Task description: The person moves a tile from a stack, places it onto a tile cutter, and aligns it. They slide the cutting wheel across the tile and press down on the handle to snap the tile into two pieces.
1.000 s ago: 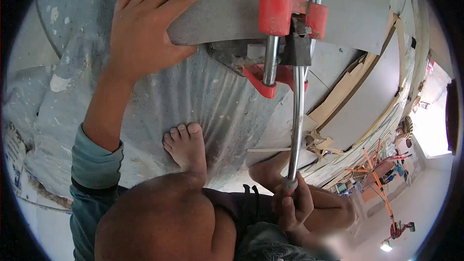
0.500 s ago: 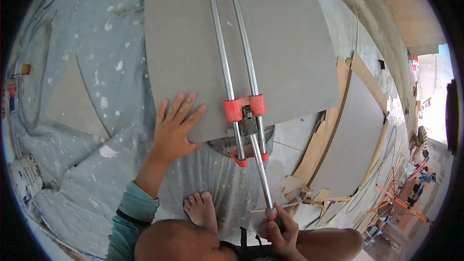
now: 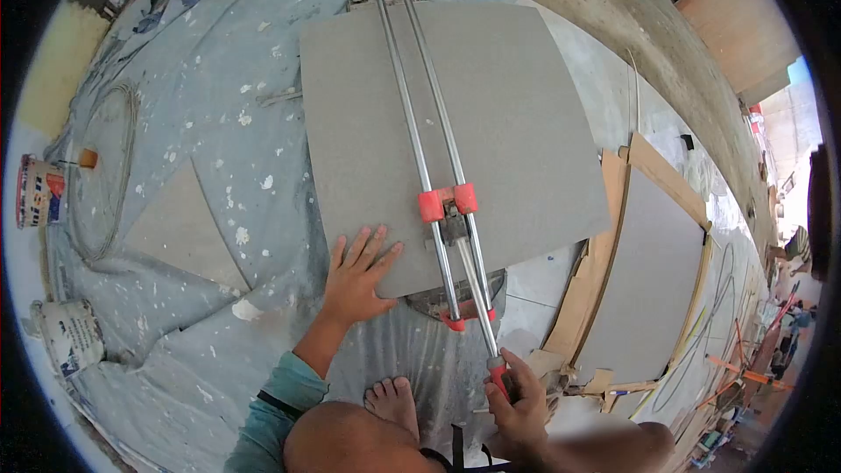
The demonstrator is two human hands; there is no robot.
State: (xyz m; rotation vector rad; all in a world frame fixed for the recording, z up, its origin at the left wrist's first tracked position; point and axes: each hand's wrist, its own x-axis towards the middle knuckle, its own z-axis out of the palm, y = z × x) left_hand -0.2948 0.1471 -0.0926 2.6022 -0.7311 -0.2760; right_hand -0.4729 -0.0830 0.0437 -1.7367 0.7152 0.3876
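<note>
A large grey tile (image 3: 517, 123) lies in a manual tile cutter (image 3: 412, 79), under its two chrome rails. My left hand (image 3: 357, 276) rests flat on the tile's near left corner, fingers spread. My right hand (image 3: 519, 407) is closed around the red grip of the cutter's handle (image 3: 477, 298). That handle runs up to the red sliding carriage (image 3: 448, 203), which sits over the near part of the tile. The blade under the carriage cannot be made out.
A triangular tile offcut (image 3: 188, 232) lies on the plastic sheet (image 3: 210, 70) to the left, near two buckets (image 3: 70, 337). At right, another grey tile (image 3: 648, 271) lies among cardboard (image 3: 574, 298). My bare foot (image 3: 394, 405) is close to the cutter's near end.
The carriage has slid a little farther from the cutter's near end. My view has shifted, bringing the cutter's far end into sight. Both hands keep their places on tile and handle.
</note>
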